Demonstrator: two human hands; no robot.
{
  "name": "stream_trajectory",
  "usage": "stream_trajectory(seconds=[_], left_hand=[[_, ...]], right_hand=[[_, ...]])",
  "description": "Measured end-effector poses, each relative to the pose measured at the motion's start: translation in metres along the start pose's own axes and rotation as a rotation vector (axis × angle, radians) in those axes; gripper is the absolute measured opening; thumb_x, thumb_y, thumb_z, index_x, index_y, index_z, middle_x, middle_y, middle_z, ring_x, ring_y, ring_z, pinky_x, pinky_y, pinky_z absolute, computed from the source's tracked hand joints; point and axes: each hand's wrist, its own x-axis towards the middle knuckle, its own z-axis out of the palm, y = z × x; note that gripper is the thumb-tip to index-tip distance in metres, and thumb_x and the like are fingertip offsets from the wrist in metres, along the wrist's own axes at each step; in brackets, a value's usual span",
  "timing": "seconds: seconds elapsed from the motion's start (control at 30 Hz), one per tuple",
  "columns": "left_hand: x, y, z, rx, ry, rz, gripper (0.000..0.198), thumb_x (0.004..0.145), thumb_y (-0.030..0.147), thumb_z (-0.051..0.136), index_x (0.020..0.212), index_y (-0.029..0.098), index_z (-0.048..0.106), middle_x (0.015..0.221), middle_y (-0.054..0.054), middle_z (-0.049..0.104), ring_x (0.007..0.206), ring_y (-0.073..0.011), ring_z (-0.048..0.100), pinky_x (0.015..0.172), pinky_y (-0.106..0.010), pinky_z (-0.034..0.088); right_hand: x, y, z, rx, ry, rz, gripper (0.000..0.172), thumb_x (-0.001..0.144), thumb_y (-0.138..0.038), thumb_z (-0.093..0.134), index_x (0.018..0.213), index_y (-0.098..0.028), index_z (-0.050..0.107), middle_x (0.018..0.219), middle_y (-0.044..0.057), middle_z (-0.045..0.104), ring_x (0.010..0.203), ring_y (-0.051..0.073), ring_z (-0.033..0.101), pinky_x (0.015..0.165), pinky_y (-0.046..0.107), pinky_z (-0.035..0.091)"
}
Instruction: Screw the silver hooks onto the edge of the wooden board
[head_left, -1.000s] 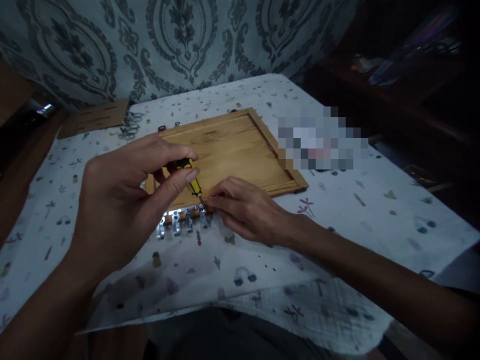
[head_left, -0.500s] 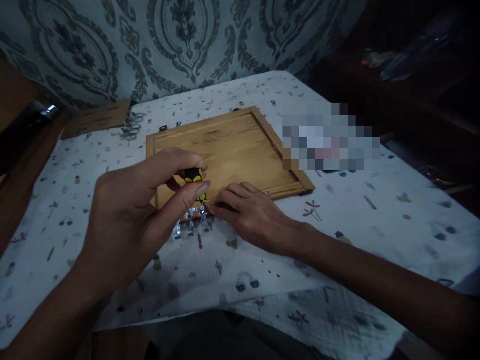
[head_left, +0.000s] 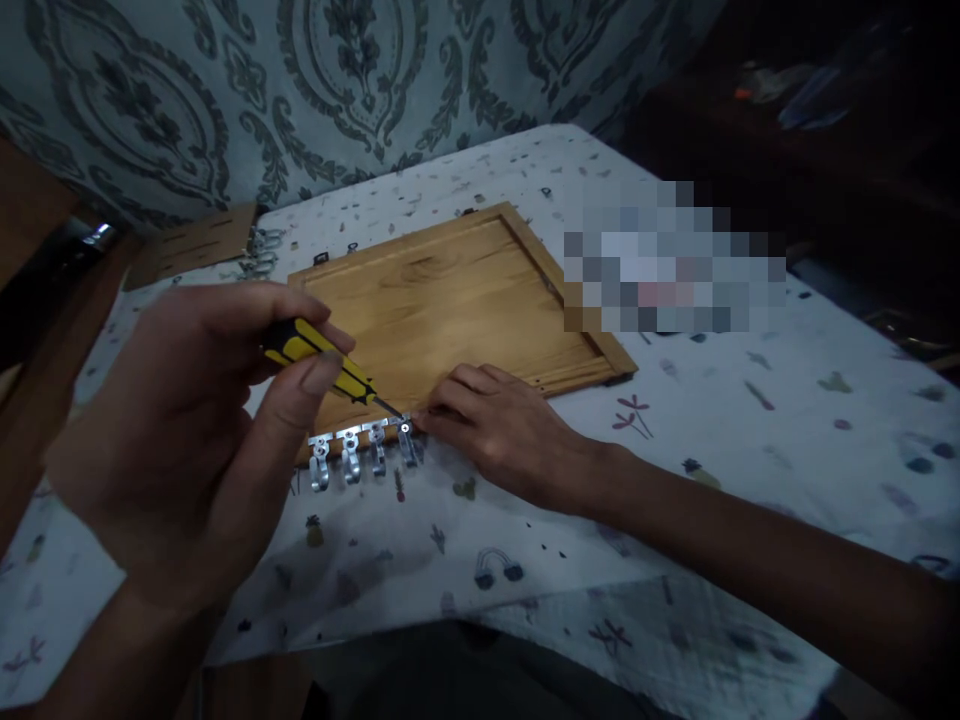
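A yellow and black screwdriver (head_left: 345, 380) is pinched between the thumb and fingers of my left hand (head_left: 202, 420). It leans to the left, and its tip reaches the right end of a metal hook rail (head_left: 364, 430). That rail, with several silver hooks hanging from it, lies along the near edge of a framed wooden board (head_left: 457, 310). My right hand (head_left: 502, 425) rests at the board's near edge with curled fingers, its fingertips closed on the rail's right end beside the screwdriver tip. A screw head shows on the rightmost hook.
A patterned white cloth (head_left: 390, 590) covers the table. Brown cardboard (head_left: 195, 245) lies at the back left with metal hooks (head_left: 262, 250) beside it. A pixelated item (head_left: 667, 265) sits to the right of the board. A patterned wall (head_left: 352, 70) stands behind.
My left hand has moved left and tipped the screwdriver from near upright to a slant, its tip staying at the rail's right end. More hooks now show. My right hand has stayed put.
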Motion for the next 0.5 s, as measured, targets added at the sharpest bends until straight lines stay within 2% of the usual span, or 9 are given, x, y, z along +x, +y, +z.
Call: stream_trajectory(seconds=[0.1, 0.23, 0.4, 0.5], left_hand=[[-0.001, 0.001, 0.002, 0.034, -0.028, -0.046, 0.018, 0.087, 0.031, 0.062, 0.104, 0.036, 0.065, 0.099, -0.001, 0.068, 0.089, -0.0259, 0.066, 0.079, -0.053, 0.057], [0.0, -0.001, 0.001, 0.033, -0.048, -0.083, 0.018, 0.085, 0.033, 0.064, 0.102, 0.031, 0.066, 0.097, -0.002, 0.07, 0.084, -0.0262, 0.067, 0.078, -0.052, 0.055], [0.0, -0.008, 0.001, 0.079, -0.038, 0.016, 0.021, 0.081, 0.023, 0.068, 0.102, 0.025, 0.068, 0.095, -0.002, 0.071, 0.084, -0.0236, 0.067, 0.073, -0.047, 0.056], [-0.001, -0.01, 0.003, 0.026, -0.049, 0.013, 0.022, 0.082, 0.02, 0.067, 0.102, 0.027, 0.068, 0.096, 0.0, 0.07, 0.087, -0.024, 0.068, 0.076, -0.047, 0.057]], right_hand=[[0.001, 0.0, -0.001, -0.002, -0.004, 0.006, 0.019, 0.096, -0.016, 0.053, 0.106, -0.014, 0.069, 0.095, 0.008, 0.065, 0.088, 0.022, 0.049, 0.071, 0.035, 0.039], [0.0, -0.001, -0.001, -0.006, 0.001, 0.008, 0.018, 0.095, -0.017, 0.055, 0.106, -0.015, 0.068, 0.094, 0.007, 0.065, 0.089, 0.022, 0.049, 0.072, 0.035, 0.038], [0.0, -0.001, -0.003, -0.011, 0.007, 0.005, 0.015, 0.095, -0.018, 0.056, 0.102, -0.014, 0.069, 0.093, 0.007, 0.065, 0.088, 0.021, 0.048, 0.071, 0.034, 0.037], [0.0, -0.001, -0.003, -0.015, 0.017, -0.004, 0.016, 0.095, -0.017, 0.055, 0.104, -0.014, 0.068, 0.092, 0.007, 0.064, 0.088, 0.021, 0.047, 0.071, 0.034, 0.037]])
